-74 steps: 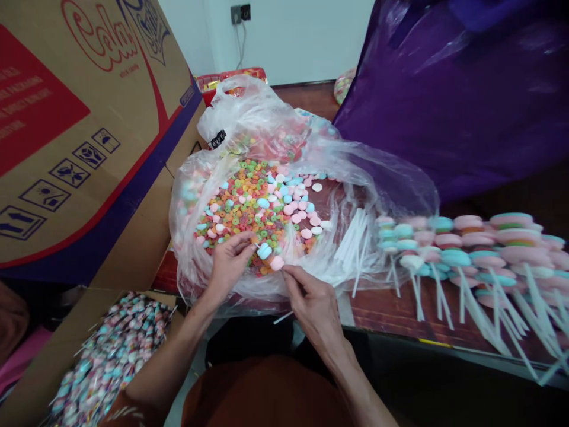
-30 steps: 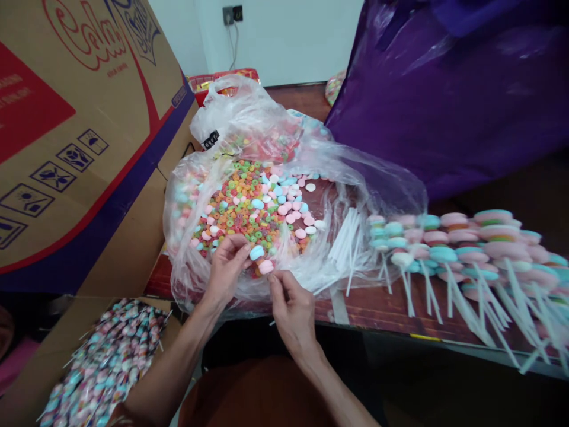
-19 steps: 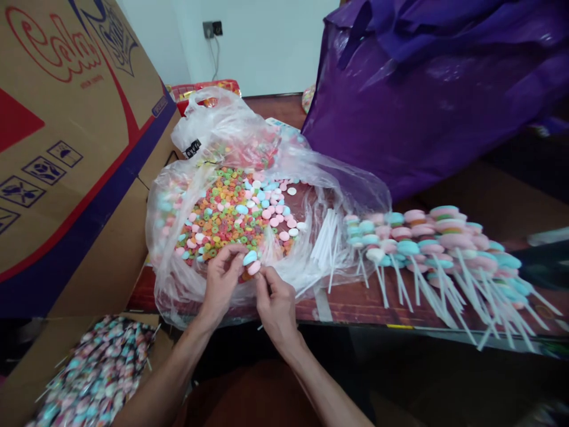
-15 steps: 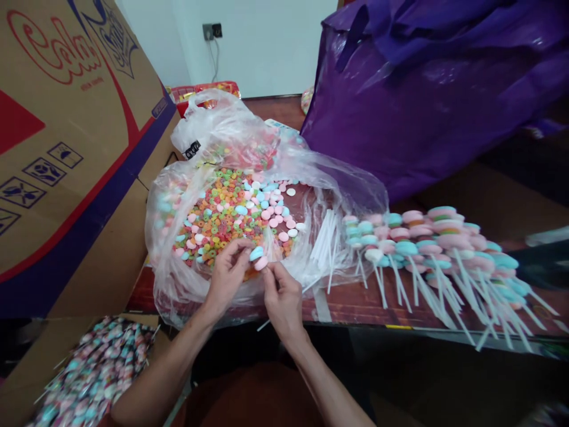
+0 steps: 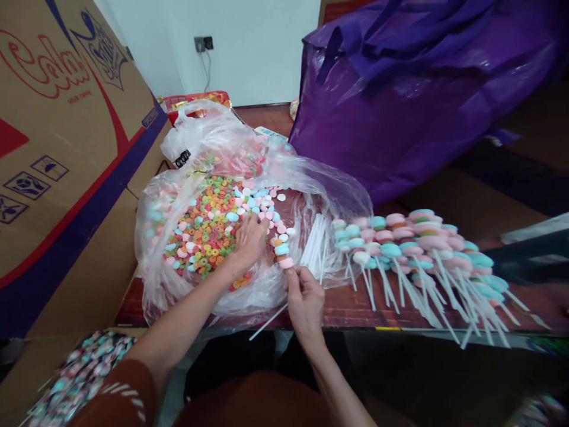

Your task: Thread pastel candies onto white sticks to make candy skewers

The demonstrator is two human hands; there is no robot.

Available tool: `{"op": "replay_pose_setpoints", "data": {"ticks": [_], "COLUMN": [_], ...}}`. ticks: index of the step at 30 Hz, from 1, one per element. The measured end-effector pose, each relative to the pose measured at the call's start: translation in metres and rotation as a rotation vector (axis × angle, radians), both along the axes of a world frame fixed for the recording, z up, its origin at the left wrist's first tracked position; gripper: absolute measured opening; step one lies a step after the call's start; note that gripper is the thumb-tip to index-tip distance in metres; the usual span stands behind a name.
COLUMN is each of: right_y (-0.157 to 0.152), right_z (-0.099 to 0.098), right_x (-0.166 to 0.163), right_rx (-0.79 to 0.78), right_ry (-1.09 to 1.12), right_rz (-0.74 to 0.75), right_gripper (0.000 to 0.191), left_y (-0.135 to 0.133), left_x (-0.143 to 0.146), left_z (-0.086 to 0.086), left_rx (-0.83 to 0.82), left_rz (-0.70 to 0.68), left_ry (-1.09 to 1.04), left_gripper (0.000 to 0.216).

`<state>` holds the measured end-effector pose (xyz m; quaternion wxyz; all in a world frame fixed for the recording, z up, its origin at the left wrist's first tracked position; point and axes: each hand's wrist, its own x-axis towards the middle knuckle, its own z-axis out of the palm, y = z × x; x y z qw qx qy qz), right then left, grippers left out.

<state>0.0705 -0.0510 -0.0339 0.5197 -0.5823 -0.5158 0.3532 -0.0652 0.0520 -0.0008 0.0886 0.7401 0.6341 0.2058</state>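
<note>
My right hand (image 5: 303, 299) pinches a white stick whose top carries a pink disc, a blue disc and small rings, a candy skewer (image 5: 283, 256). The stick's lower end pokes out below the hand. My left hand (image 5: 249, 239) reaches into an open clear plastic bag (image 5: 347, 196), its fingers curled down onto the heap of coloured ring candies (image 5: 208, 222) and pink, blue and white discs. What those fingers pick, I cannot make out.
Loose white sticks (image 5: 316, 240) lie in the bag's right side. Several finished skewers (image 5: 427, 249) are spread on the brown table at right. A purple bag (image 5: 409, 95) stands behind. A big carton (image 5: 66, 148) is left; wrapped skewers (image 5: 75, 379) fill a box lower left.
My left hand let go near the stick's tip and moved up into the candy heap. My right hand shifted right with the skewer. The camera swung slightly to the right.
</note>
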Motion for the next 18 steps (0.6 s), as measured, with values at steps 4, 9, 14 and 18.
{"op": "replay_pose_setpoints", "data": {"ticks": [4,9,14,18], "right_y": [0.0,0.0,0.0,0.0], "right_z": [0.0,0.0,0.001,0.0], "right_x": [0.0,0.0,-0.002,-0.002], "right_rx": [-0.001,-0.014,-0.021,-0.023], "right_ry": [0.022,0.021,0.008,0.011], "right_rz": [0.01,0.01,0.009,0.014], "right_gripper": [0.032,0.032,0.033,0.032], "left_y": [-0.004,0.012,0.03,0.033], "left_x": [-0.011,-0.028,-0.026,-0.024], "left_z": [0.001,0.006,0.006,0.01], "left_rx": [0.046,0.132,-0.072,-0.118], "left_rz": [0.02,0.104,-0.031,-0.039], "left_ry": [-0.131,-0.183,0.015,-0.01], "left_gripper": [0.019,0.035,0.024,0.024]}}
